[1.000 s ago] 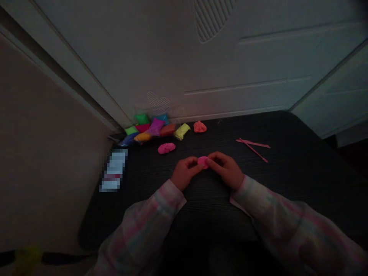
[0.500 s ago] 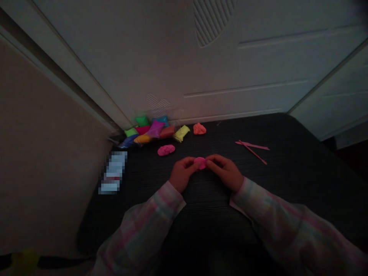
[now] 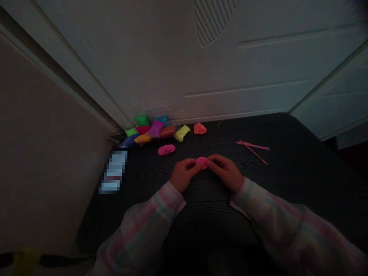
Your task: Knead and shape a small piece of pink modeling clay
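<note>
A small flat pink lump of clay (image 3: 201, 161) is pinched between both my hands over a dark ribbed mat (image 3: 287, 172). My left hand (image 3: 184, 174) grips its left side with closed fingers. My right hand (image 3: 225, 171) grips its right side, fingers curled round it. Another pink clay lump (image 3: 166, 150) lies on the mat a little beyond my left hand. An orange-red clay lump (image 3: 199, 128) lies farther back near the wall.
Several coloured clay packets (image 3: 152, 130) are piled at the mat's far left corner. Two pink modelling tools (image 3: 253, 147) lie crossed to the right. A blurred-out flat item (image 3: 113, 170) rests at the mat's left edge. A white panelled door (image 3: 230, 76) stands behind.
Both hands stay on the pink clay, with only small shifts of the fingers working it; the view has moved slightly.
</note>
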